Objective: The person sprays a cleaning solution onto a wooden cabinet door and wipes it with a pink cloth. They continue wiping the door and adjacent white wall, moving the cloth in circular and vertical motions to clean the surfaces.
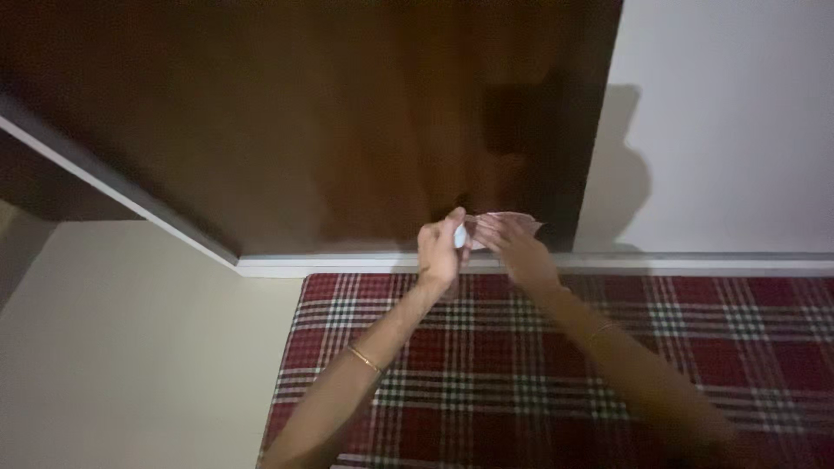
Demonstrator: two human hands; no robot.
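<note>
Plaid cloth point(556, 382), red with white and dark lines, covers the surface from 3 to 6 o'clock. Both forearms cross it toward 12 o'clock.

Left hand point(440, 252): fingers curled shut, thumb and forefinger pinching a small pale item point(460, 234), blurred, kind not discernible. Thin gold bracelet point(365, 359) on that wrist.

Right hand point(519, 249): fingers partly closed on a thin pinkish piece point(514, 219), seemingly paper or cloth, held flat against the left hand's item, apparently so both can work it together.

Dark brown wooden panel point(330, 130) behind, 10 to 1 o'clock. White wall point(738, 130) at 2 o'clock. Pale ledge point(347, 263) beneath the panel.
</note>
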